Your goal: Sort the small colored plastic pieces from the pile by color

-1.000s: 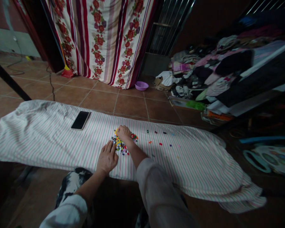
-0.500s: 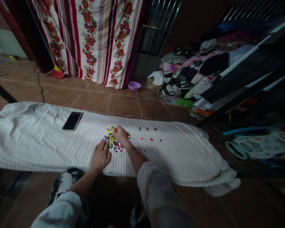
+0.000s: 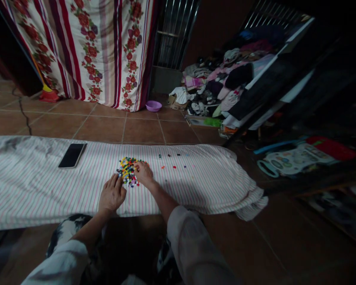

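Observation:
A heap of tiny multicoloured plastic pieces (image 3: 127, 163) lies on a striped cloth (image 3: 77, 190). My left hand (image 3: 112, 193) rests flat at the heap's near left edge, fingers stretched out and touching its side. Over the heap's right part is my right hand (image 3: 144, 173), its thumb and fingers pinched together among the pieces. Whatever is between those fingertips is too small to make out. To the right, several single pieces sit spaced apart in rows, among them a red piece (image 3: 174, 167) and a black piece (image 3: 178, 154).
A dark-screened phone (image 3: 72, 155) lies on the cloth at the left. Beyond the cloth are a tiled floor (image 3: 106, 126), a purple basin (image 3: 153, 106), a flowered curtain (image 3: 106, 51) and a heap of clothes (image 3: 213, 83). A colourful plastic panel (image 3: 287, 161) stands at the right.
The head view has turned to the right, so everything sits further left. My right hand has moved from the heap's far side to its right part. My left hand stays by the heap.

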`<move>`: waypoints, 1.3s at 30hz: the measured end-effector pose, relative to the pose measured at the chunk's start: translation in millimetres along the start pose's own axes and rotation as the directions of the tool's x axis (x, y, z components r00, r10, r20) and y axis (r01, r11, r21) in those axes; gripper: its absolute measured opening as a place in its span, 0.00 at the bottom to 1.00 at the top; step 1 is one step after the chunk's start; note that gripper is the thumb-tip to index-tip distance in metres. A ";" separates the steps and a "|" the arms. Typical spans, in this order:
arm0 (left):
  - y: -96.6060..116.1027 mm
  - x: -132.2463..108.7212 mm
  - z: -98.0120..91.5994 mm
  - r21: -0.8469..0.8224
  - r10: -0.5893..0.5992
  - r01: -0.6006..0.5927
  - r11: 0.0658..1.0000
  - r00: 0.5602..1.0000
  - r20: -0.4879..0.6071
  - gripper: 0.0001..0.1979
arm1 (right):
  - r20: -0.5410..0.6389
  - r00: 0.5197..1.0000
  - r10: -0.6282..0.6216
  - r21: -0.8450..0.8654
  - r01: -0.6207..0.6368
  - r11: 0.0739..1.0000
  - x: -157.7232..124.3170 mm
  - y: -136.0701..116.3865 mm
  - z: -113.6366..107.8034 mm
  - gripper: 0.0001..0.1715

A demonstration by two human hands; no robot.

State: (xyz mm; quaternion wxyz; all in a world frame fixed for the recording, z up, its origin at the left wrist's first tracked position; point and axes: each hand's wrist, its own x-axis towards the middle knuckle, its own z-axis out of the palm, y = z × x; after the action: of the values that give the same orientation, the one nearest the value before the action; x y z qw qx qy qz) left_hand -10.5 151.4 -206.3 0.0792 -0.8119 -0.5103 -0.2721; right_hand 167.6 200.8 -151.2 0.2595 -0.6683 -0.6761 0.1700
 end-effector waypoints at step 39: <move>-4.5 -0.4 -5.1 -0.012 0.016 -0.015 1.000 0.997 0.075 0.20 | -0.489 0.859 0.154 0.172 -0.078 0.982 -101.0 175.4 -97.9 0.14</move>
State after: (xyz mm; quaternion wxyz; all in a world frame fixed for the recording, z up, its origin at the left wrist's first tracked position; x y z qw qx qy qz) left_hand -16.4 151.1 -202.8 0.0573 -0.8260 -0.5050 -0.2437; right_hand 364.4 97.7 -185.8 0.4633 -0.7080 -0.5300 0.0557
